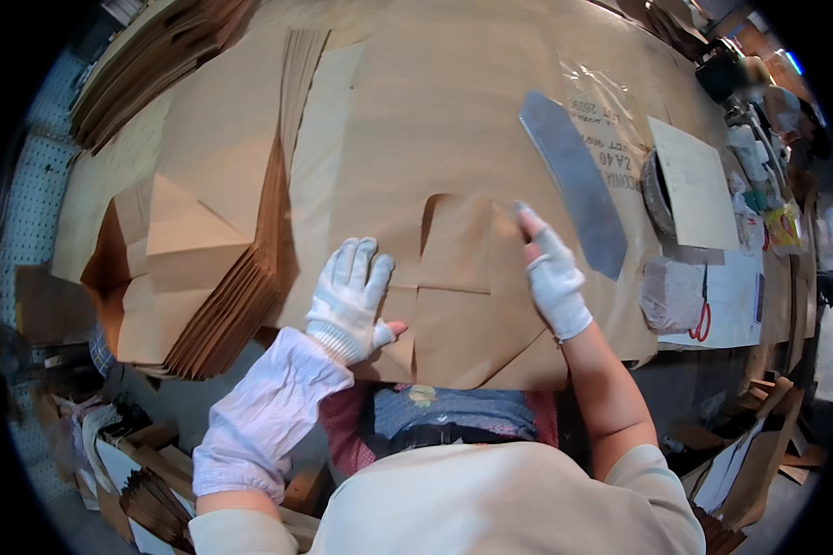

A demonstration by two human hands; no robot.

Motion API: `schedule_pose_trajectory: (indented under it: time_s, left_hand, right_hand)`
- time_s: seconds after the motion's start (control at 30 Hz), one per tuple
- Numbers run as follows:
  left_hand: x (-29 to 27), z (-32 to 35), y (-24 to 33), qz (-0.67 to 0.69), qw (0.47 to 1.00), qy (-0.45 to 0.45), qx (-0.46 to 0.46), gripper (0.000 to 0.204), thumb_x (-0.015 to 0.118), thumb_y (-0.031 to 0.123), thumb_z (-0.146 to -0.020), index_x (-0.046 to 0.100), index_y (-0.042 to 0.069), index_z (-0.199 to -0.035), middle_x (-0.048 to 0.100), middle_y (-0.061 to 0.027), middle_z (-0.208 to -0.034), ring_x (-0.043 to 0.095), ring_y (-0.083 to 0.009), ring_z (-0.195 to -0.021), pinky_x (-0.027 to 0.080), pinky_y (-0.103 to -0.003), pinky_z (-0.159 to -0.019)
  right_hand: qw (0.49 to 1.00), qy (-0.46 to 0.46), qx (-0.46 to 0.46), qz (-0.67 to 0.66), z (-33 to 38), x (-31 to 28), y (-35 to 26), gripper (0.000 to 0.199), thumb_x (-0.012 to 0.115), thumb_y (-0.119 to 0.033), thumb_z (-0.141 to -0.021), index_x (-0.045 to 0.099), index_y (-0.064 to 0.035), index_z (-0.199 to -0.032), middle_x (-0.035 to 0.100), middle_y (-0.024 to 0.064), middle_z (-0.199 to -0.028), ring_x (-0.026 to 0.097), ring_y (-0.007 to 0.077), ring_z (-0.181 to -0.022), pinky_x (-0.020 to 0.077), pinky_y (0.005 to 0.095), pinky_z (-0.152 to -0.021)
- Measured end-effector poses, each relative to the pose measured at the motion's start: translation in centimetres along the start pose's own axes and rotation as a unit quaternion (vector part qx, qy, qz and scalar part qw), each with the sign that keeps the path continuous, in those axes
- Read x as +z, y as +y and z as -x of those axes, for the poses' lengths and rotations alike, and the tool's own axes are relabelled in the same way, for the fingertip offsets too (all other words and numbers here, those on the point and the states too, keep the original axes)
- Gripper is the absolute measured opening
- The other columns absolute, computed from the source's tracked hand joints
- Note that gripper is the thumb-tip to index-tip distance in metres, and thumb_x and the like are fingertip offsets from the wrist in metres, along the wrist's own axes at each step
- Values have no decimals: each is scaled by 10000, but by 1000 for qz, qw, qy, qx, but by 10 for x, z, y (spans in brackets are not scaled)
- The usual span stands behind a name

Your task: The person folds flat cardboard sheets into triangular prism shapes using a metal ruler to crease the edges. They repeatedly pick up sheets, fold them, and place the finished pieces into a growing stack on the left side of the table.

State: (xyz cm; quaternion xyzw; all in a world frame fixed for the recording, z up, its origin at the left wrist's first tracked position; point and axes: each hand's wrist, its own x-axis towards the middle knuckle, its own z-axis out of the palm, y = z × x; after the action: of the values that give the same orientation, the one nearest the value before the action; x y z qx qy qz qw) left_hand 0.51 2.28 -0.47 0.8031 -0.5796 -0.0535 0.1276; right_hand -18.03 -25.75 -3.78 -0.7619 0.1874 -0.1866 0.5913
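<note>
A brown paper bag (pixel 477 338) lies in front of me on the table, its near end folded into overlapping flaps with creases. The far flap curls up a little. My left hand (pixel 347 291), in a white knit glove with the thumb tip bare, rests flat at the left side of the folds, fingers stretched out, holding nothing. At the bag's right side is my right hand (pixel 555 277), gloved in white with some bare fingertips. It is turned on edge, fingers extended, beside or touching the right fold; exact contact cannot be told.
A stack of folded brown paper bags (pixel 222 305) stands at left, with more paper piles (pixel 148 74) behind. A grey pointed plate (pixel 578 185) lies right of the bag. Farther right are a white board (pixel 694 185), red-handled scissors (pixel 702 319) and a wrapped pack (pixel 673 294).
</note>
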Motion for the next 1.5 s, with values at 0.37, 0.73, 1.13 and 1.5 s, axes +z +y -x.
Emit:
schedule_pose_trajectory:
  time_s: [0.37, 0.73, 1.13, 1.5]
  left_hand:
    - [12, 11, -7, -61, 998, -10, 15, 1084, 763, 628, -663, 438, -9, -1477, 347, -317, -1567, 316, -550, -1435, 284, -629, -1174]
    - [11, 9, -7, -62, 998, -19, 9, 1072, 778, 601, -667, 432, -10, -1476, 335, -311, -1577, 300, -546, -1449, 275, -618, -1184]
    - [8, 10, -7, -61, 998, -35, 1, 1118, 791, 583, -648, 402, -12, -1512, 319, -315, -1591, 292, -541, -1462, 260, -616, -1200]
    - [5, -73, 15, -16, 999, 2, 35, 1068, 825, 612, -612, 493, -3, -1420, 445, -278, -1490, 395, -492, -1395, 315, -592, -1167]
  right_hand:
    - [671, -1, 49, -740, 22, -38, -74, 825, 553, -542, -1000, 329, 1, -1579, 302, 202, -1658, 233, 405, -1541, 98, 554, -1294]
    - [704, -30, 42, -709, 34, -28, -90, 814, 531, -612, -991, 387, -65, -1575, 362, 158, -1634, 269, 360, -1530, 122, 514, -1300]
    - [912, 144, 132, 360, -2, -89, -46, 547, 755, -201, -877, 589, 28, -1345, 548, 259, -1426, 535, 337, -1330, 437, 430, -1115]
    - [876, 250, 143, 387, -55, -85, -25, 382, 751, -282, -865, 690, -38, -1153, 729, 151, -1035, 710, 294, -936, 548, 403, -871]
